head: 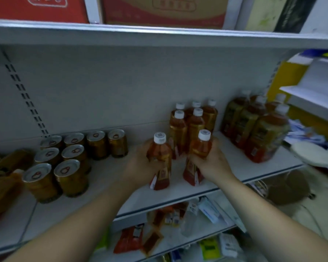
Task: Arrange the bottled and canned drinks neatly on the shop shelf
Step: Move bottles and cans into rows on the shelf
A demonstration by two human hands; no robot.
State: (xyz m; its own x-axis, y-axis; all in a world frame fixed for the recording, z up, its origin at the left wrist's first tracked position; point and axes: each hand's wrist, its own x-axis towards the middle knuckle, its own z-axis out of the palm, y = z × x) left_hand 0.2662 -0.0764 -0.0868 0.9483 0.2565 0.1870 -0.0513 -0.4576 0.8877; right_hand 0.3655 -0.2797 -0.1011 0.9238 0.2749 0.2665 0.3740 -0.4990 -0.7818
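Amber tea bottles, one each: my left grip (pixel 140 164) clamped round left bottle (pixel 160 157), right grip (pixel 213 159) round right bottle (pixel 198 156), both tilted at shelf (pixel 235 167) front, just before standing cluster (pixel 189 121). Risk, I judge: hasty push back knocks cluster over; tilted bases topple on release. Labels red-gold, print too blurred to read.

White back panel (pixel 102 87) with 1 slotted upright (pixel 25 97); red carton (pixel 165 12) on upper shelf (pixel 159 36); light dim, bluish.
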